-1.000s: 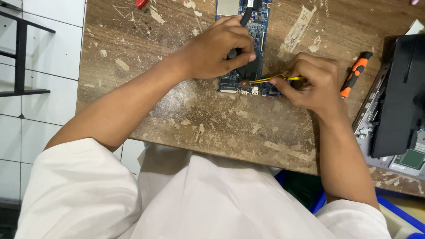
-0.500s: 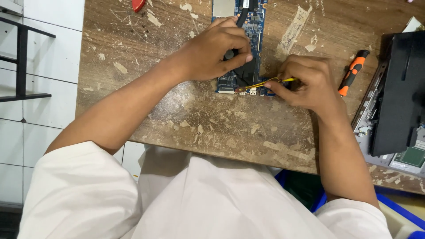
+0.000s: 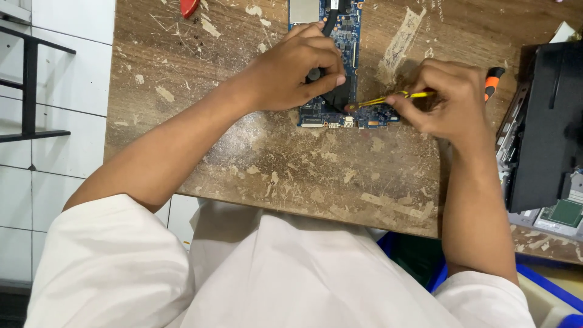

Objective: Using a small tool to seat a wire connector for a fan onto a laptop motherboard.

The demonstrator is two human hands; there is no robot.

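A blue circuit board (image 3: 345, 36) lies on the worn wooden table (image 3: 291, 164), running from the far edge toward me. My left hand (image 3: 294, 70) presses down on a black part (image 3: 337, 97) of the board, fingers curled over it. My right hand (image 3: 446, 100) grips a thin yellow screwdriver (image 3: 388, 98). Its tip touches the board's near end, just right of my left thumb.
An orange-and-black tool (image 3: 493, 82) lies behind my right hand. A black opened laptop case (image 3: 546, 127) with exposed parts sits at the right edge. A red object (image 3: 188, 7) rests at the far edge. A blue bin (image 3: 546, 285) stands below right; white tiled floor lies left.
Both hands stay on the board with the screwdriver tip in the same spot. The view has shifted slightly, so everything sits a little higher and further left in the picture.
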